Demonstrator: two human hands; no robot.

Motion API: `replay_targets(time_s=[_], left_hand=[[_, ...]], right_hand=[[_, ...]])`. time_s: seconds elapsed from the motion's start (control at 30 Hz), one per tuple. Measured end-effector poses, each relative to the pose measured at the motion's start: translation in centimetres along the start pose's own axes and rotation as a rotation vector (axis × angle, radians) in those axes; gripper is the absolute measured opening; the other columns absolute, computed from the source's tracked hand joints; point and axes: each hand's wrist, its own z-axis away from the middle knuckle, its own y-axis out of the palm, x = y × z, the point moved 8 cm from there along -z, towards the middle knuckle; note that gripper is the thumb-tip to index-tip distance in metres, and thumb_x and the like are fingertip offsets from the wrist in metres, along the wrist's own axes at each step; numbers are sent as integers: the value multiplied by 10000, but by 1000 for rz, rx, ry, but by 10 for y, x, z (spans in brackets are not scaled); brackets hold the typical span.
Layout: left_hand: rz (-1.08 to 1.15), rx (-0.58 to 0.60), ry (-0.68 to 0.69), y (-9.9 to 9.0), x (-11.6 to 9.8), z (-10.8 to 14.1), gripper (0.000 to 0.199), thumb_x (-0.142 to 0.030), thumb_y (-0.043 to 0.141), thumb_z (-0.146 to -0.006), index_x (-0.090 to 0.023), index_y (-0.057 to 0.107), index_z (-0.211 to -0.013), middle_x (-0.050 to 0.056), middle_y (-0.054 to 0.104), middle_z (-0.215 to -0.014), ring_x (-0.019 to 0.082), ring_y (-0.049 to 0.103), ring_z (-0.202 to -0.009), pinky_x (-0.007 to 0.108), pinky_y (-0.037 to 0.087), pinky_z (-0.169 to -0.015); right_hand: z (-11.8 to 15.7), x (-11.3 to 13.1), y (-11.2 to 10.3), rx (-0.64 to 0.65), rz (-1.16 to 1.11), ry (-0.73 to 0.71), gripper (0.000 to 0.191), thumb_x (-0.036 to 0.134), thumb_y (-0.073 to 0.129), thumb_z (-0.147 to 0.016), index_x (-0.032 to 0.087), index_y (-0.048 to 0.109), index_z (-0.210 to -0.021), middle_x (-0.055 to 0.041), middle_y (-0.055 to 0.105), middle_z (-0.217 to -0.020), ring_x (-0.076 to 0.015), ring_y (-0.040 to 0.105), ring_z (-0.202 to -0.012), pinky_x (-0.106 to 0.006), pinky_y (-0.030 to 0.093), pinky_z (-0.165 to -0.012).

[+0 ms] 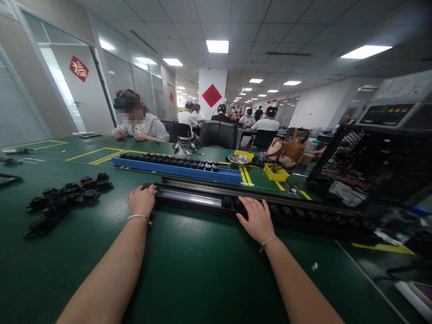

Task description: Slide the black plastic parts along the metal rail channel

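- Head view: our left hand (141, 201) is partly closed at the left end of the long black tray (199, 205), its fingers bent; a small dark piece shows by the fingertips, and we cannot tell whether the hand grips it or only the tray.
- Our right hand (257, 218) is half open, the fingers spread and the thumb apart, with the fingertips at the black parts in the tray, right of its bare silver channel (189, 197).
- The tray lies across the middle of the green desk (195, 270), running off to the right; one black part (227, 201) sits just left of our right hand, and a row of them fills the right stretch.
- To the left of our left hand, well apart from it, we see a loose pile of black pieces (67, 195).
- On the far side of the tray lies a blue tray (182, 173) lined with dark parts; a metal dish (238, 159) and a yellow box (276, 173) stand to its right.
- At far left, a co-worker (153, 128) sits at the desk.
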Motion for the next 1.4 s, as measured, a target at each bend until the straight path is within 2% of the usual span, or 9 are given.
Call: replay_targets(time_s=[0.23, 0.43, 0.6, 0.87, 1.0, 1.23, 1.4], left_hand=[[-43, -32, -7, -5, -1, 2, 440, -381, 304, -890, -248, 698, -1035, 111, 614, -1110, 294, 519, -1026, 407, 380, -891], [-87, -46, -43, -5, 2, 2, 454, -369, 289, -897, -216, 681, -1068, 135, 614, -1092, 287, 529, -1000, 392, 402, -849], [-130, -38, 52, -1, -4, 0, 455, -295, 257, -902, -238, 678, -1062, 131, 614, -1080, 272, 517, -1055, 393, 379, -880], [-23, -67, 18, 6, 4, -5, 499, -304, 214, -914, -228, 685, -1062, 147, 595, -1146, 284, 455, -1180, 424, 376, -933], [20, -58, -22, 5, 10, -7, 497, -332, 223, -911, -229, 686, -1063, 150, 561, -1203, 291, 484, -1155, 435, 385, -943], [62, 27, -23, -1, 18, -10, 520, -370, 198, -910, -247, 664, -1103, 149, 519, -1250, 308, 521, -1109, 440, 415, -920], [23, 28, 35, 0, 19, -14, 513, -351, 212, -904, -204, 663, -1099, 165, 568, -1164, 309, 513, -1108, 444, 423, -916]], right_hand=[[0, 0, 0, -2, 2, 3, 481, 383, 454, -832, 250, 442, -1293, -50, 535, -1271, -219, 436, -1188, -493, 141, -1087], [0, 0, 1, -21, 8, -4, 488, 379, 475, -822, 249, 445, -1291, -46, 541, -1264, -213, 443, -1181, -489, 136, -1090], [0, -1, 1, -28, 0, -3, 486, 372, 480, -821, 248, 446, -1290, -44, 542, -1262, -213, 445, -1180, -485, 135, -1091], [0, 0, 0, -23, -2, -2, 478, 373, 469, -827, 247, 447, -1288, -47, 541, -1265, -218, 441, -1183, -491, 136, -1087], [0, 0, 0, -22, 1, -3, 476, 375, 468, -829, 247, 448, -1287, -47, 541, -1265, -219, 444, -1178, -492, 143, -1085], [1, 0, -1, -33, 14, -10, 478, 376, 467, -826, 248, 450, -1287, -50, 545, -1257, -218, 450, -1173, -490, 148, -1087], [0, 0, 0, -32, 19, -7, 483, 384, 468, -823, 254, 449, -1288, -49, 545, -1254, -220, 450, -1172, -492, 155, -1084]])
